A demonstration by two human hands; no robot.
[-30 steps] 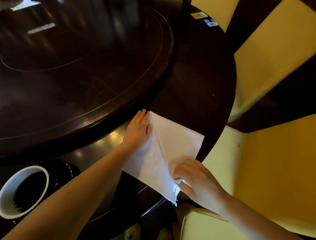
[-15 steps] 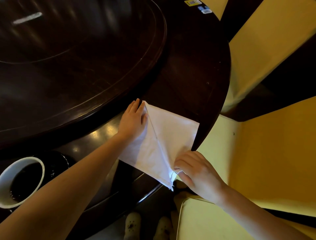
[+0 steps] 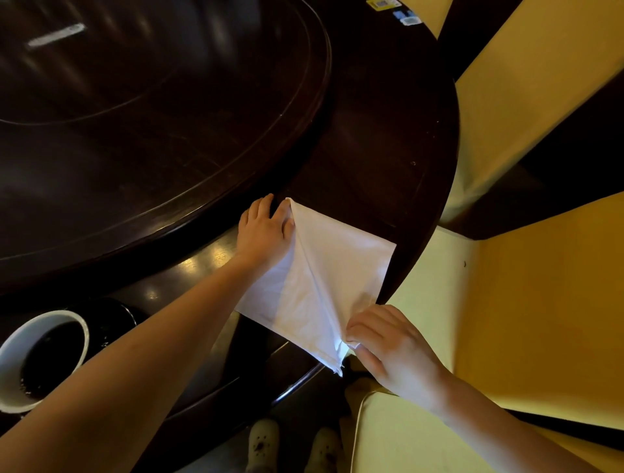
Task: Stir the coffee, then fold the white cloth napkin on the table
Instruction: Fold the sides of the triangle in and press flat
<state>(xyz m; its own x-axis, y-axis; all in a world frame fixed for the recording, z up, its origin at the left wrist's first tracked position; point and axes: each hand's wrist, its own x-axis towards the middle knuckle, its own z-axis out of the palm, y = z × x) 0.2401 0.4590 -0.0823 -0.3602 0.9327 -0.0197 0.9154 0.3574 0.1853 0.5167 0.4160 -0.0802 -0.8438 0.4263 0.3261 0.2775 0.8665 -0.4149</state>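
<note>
The white napkin (image 3: 324,270) lay folded at the edge of the dark surface (image 3: 371,152), left hand (image 3: 265,229) pressed flat on its far corner, right hand (image 3: 395,347) pinching the near corner, probably both layers. The coffee cup (image 3: 13,344) sat off left.

You have a dark, round wooden table (image 3: 388,141) before you, with a big raised turntable (image 3: 152,135) in its middle. On the outer ring lies the white napkin (image 3: 331,270), folded, with its near corner at the table's rim. To your left a cup (image 3: 10,347) of coffee sits on a dark saucer (image 3: 111,324). Small stickers (image 3: 381,4) lie at the far edge.
</note>
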